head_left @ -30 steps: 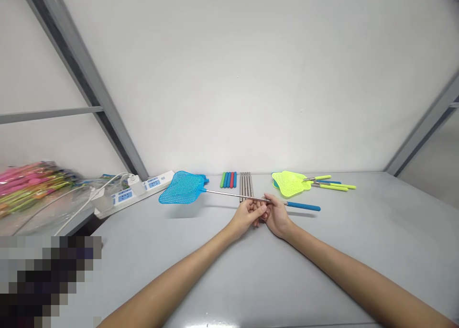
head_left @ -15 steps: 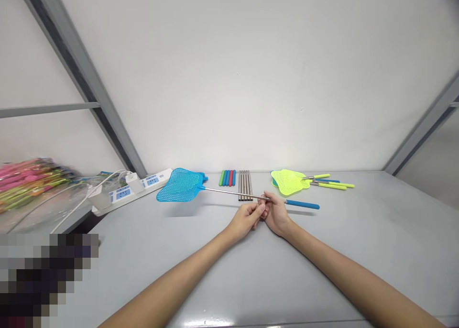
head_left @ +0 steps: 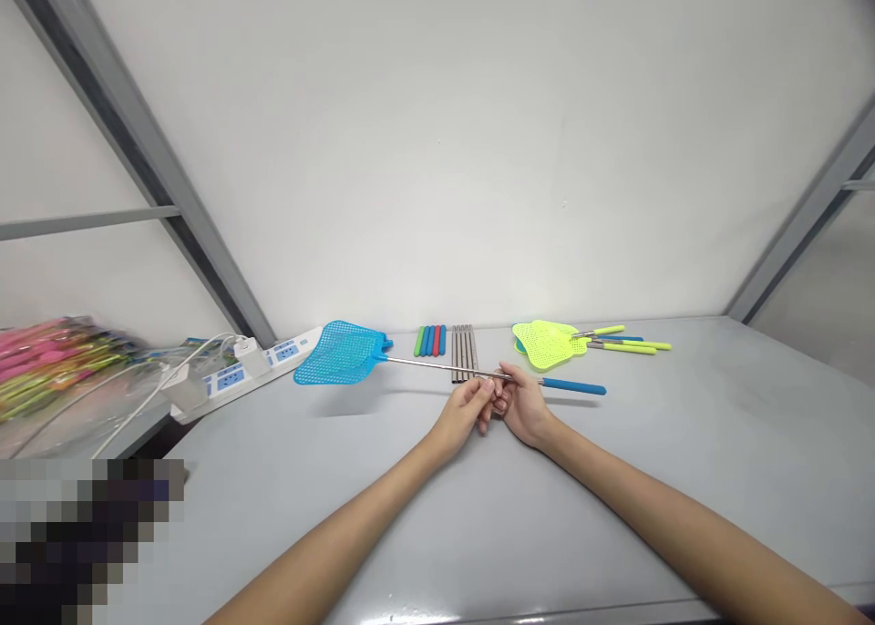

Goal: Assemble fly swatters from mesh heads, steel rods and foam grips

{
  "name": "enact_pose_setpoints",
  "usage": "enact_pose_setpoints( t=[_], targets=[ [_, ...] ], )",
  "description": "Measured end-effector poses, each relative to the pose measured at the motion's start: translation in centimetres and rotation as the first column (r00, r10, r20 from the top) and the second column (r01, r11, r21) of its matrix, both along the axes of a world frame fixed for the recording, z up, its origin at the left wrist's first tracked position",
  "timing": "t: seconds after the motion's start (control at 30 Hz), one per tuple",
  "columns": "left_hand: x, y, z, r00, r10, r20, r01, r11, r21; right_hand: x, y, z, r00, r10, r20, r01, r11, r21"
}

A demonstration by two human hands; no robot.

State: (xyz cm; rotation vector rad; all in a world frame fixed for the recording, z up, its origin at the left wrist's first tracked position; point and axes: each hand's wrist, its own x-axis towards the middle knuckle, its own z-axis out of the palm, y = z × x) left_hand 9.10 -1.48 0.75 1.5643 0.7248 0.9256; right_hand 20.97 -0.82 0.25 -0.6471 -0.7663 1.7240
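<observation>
A blue fly swatter (head_left: pixel 342 353) is held level above the table, its mesh head to the left and its blue handle to the right. My right hand (head_left: pixel 525 408) is closed on the metal rod just left of that handle, thumb on top. Against its fingertips, below the rod, rests my left hand (head_left: pixel 465 414). Its thumb and fingers are pressed together, and what they may hold is hidden. Behind the rod several metal tubes (head_left: pixel 463 356) lie side by side. Left of them is a row of green, blue and red handle sleeves (head_left: pixel 429 341).
Yellow-green fly swatters (head_left: pixel 550 344) with a blue one beneath lie at the back right. A white power strip (head_left: pixel 239 377) with plugged-in chargers and cables is at the back left. Beyond it sits a plastic-wrapped bundle of colourful sticks (head_left: pixel 61 361). A wall closes off the table's back.
The view has shifted slightly. My left thumb has moved a little away from the right fingers and its fingers have loosened slightly. The fly swatter stays in my right hand.
</observation>
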Motion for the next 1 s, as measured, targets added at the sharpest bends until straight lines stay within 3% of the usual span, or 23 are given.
enact_pose_setpoints(
  t=[0.37,0.53,1.0],
  targets=[
    [-0.5,0.1,-0.1,0.999,0.051,0.004,-0.051,0.999,-0.013,-1.1,-2.1,0.5,0.984,0.028,0.178,-0.058,0.984,0.168],
    [-0.4,0.0,-0.2,0.996,0.085,0.038,-0.084,0.996,-0.036,-1.0,-2.0,0.4,0.971,0.024,0.239,-0.068,0.982,0.176],
    [-0.8,0.9,-0.4,0.995,-0.007,0.1,0.024,0.984,-0.175,-0.7,-1.8,0.5,0.955,0.05,0.292,-0.096,0.985,0.143]
  ],
)
